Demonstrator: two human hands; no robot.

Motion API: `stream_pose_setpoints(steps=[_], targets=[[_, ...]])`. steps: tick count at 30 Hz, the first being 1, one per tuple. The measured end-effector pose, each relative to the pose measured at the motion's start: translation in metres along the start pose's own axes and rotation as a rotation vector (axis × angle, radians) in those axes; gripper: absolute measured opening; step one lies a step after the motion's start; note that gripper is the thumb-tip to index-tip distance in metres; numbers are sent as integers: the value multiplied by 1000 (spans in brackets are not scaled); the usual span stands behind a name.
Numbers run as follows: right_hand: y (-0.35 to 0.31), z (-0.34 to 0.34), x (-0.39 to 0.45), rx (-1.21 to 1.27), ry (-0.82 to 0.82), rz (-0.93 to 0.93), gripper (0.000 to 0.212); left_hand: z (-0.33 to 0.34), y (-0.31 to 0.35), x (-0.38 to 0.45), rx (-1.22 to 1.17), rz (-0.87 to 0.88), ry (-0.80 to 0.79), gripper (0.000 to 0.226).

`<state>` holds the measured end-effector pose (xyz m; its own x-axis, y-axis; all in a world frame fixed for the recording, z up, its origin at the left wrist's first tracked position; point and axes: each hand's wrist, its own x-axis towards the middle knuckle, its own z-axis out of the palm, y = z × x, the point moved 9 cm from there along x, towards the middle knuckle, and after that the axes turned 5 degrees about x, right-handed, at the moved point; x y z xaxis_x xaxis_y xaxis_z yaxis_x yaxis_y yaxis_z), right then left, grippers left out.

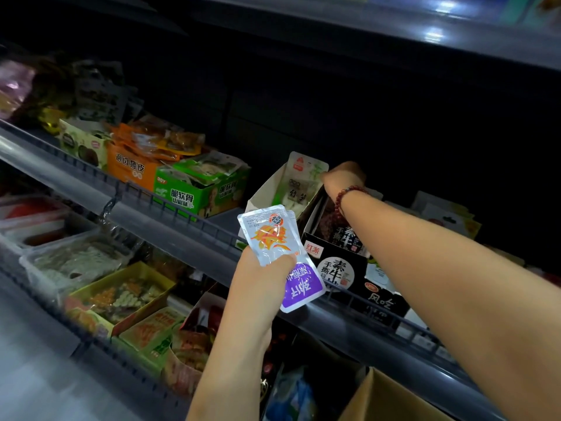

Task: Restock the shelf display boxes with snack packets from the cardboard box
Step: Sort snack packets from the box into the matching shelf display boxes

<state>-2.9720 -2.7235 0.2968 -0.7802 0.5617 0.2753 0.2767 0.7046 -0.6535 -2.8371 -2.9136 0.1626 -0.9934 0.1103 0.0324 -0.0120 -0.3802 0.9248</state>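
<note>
My left hand (263, 270) grips a small stack of silver and purple snack packets (274, 244) in front of the upper shelf rail. My right hand (341, 176), with a bead bracelet at the wrist, reaches over the rail and pinches the top corner of a pale green packet (299, 182). That packet stands upright in a beige display box (267, 194). A black display box (335, 259) sits just right of it, under my right forearm. The cardboard box (391, 399) shows only a corner at the bottom right.
On the upper shelf stand a green display box (188, 192), an orange one (130, 165) and more packets to the left. A grey rail (170, 214) fronts that shelf. The lower shelf holds trays and a yellow box (121, 296) of snacks. Another dark shelf hangs overhead.
</note>
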Motion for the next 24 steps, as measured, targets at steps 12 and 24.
stream_pose_setpoints(steps=[12, 24], targets=[[17, -21, -60, 442, -5, -174, 7, 10, 7, -8, 93, 15, -80, 23], [107, -120, -212, 884, -281, 116, 48, 83, 51, -94, 502, 150, -240, 44]])
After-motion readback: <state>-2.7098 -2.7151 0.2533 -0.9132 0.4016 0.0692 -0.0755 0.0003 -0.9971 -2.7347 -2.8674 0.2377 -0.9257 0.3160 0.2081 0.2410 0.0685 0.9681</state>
